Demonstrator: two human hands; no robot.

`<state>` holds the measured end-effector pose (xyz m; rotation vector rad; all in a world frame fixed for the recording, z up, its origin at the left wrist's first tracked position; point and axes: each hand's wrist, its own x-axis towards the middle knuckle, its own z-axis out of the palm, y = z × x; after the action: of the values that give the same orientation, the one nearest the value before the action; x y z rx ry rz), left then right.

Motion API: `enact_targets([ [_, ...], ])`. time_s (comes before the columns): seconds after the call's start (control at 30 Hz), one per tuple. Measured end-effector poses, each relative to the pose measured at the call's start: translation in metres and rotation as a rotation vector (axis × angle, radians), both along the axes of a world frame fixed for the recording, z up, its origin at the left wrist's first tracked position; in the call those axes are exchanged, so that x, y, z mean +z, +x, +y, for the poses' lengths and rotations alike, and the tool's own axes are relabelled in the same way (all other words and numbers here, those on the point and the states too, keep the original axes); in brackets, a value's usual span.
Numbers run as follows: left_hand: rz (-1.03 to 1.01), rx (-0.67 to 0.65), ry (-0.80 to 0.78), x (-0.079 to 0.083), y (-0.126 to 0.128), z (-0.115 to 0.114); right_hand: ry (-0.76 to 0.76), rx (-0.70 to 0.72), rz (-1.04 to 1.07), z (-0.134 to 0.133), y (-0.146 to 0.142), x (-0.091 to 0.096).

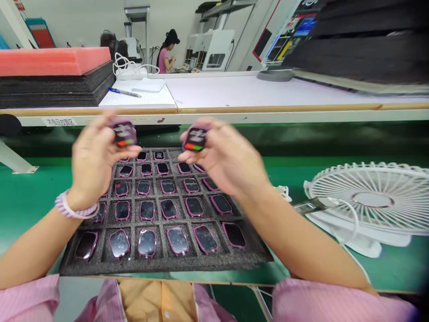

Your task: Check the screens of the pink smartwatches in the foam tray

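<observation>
My left hand (92, 154) pinches a smartwatch (124, 133) with a purple case, its screen lit with red and green marks. In my right hand (224, 154) is a second smartwatch (195, 137) of the same kind, also lit with orange and green at the bottom. Motion blurs both hands, and both watches are raised over the far part of a dark foam tray (164, 264). Rows of strapless purple-cased watches (146, 243) lie in the tray's square compartments, mostly with dark screens. My arms hide some compartments at the sides.
A white fan (372, 201) lies on the green table at the right, with a cable beside it. Above the tray's far side runs a shelf (217, 96) with a notebook, a pen (124, 92) and foam stacks (53, 74). A person (165, 53) works at the back.
</observation>
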<state>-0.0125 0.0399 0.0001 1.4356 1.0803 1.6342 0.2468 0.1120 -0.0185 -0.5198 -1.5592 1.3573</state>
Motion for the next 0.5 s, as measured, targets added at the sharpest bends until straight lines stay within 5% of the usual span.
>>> enact_targets([
  [0.13,-0.044,-0.108,-0.367,-0.026,0.022,0.032,-0.374,0.143,-0.082,0.013,-0.022,-0.035],
  [0.3,0.039,-0.167,-0.524,-0.045,0.04,0.048,-0.411,0.136,-0.161,0.021,-0.023,-0.059],
  [0.5,0.101,-0.205,-0.582,-0.05,0.058,0.068,-0.47,0.176,-0.13,0.037,-0.002,-0.059],
])
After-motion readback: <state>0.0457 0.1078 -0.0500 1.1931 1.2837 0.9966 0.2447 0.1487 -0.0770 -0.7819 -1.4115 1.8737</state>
